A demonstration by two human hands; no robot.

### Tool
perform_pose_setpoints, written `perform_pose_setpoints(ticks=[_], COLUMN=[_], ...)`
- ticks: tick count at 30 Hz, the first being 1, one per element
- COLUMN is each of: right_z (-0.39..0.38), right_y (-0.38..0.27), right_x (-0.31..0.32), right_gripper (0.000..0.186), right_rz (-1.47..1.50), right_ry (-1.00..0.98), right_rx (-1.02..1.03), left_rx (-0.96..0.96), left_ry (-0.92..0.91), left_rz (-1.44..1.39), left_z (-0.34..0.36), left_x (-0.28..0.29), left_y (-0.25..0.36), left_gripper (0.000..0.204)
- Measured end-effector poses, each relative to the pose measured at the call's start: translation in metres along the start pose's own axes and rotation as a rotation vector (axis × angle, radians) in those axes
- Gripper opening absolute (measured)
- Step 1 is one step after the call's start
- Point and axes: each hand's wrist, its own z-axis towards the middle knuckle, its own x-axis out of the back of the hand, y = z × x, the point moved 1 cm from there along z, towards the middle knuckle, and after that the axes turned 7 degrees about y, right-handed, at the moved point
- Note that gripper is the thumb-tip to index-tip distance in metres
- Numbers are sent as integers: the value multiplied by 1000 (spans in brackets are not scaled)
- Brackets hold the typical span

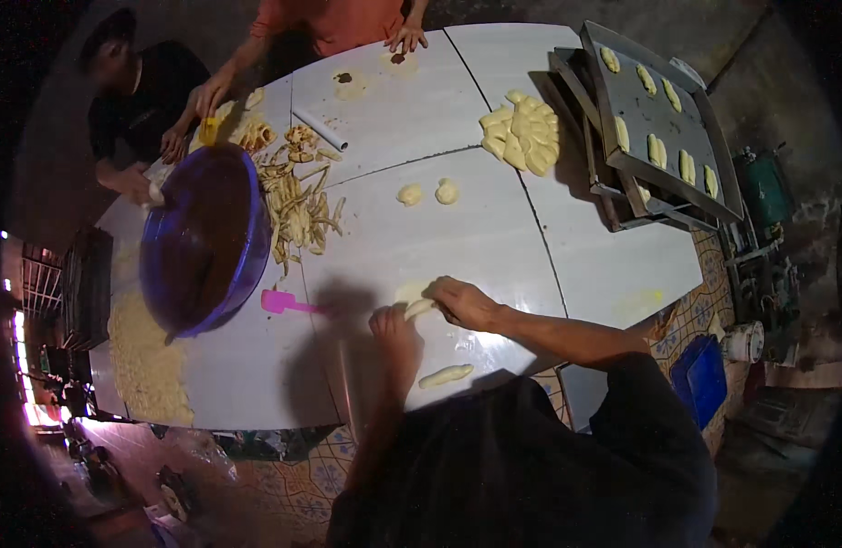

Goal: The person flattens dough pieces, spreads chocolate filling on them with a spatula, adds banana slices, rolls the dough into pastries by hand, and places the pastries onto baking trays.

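My right hand [462, 301] grips the upper end of a pale strip of dough [419, 308] over a flattened patch on the white table [590, 274]. At the strip's lower end is my left hand [394, 331], fingers curled against it. Another rolled dough piece [446, 375] lies nearer me. A pink spatula [278, 302] rests to the left, and two small dough balls [409, 194] sit farther back.
A large purple basin [238, 274] and scattered dough scraps [298, 215] occupy the left. A dough mound [520, 135] sits beside stacked metal trays [663, 128] of shaped pieces at right. Two co-workers [321, 20] [133, 96] work across the table.
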Motion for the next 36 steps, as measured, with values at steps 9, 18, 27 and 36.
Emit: perform_pose_setpoints(ticks=[9,18,27,36], right_z=[9,50,-2,-89], right_y=[-12,19,-33,-89], right_x=[-24,0,31,37], right_gripper=[61,40,35,71], right_rz=[-419,-51,466,73], right_ry=[19,293,-12,-177], right_rx=[-216,-239,-378,-275], left_rx=[200,-129,268,243], left_ry=[-322,38,-388,-253], left_rz=[310,-84,-404,-446], left_z=[27,57,11,-83], left_x=[-21,-26,31,67], left_y=[9,-49,-18,34], left_gripper=[65,50,46,38])
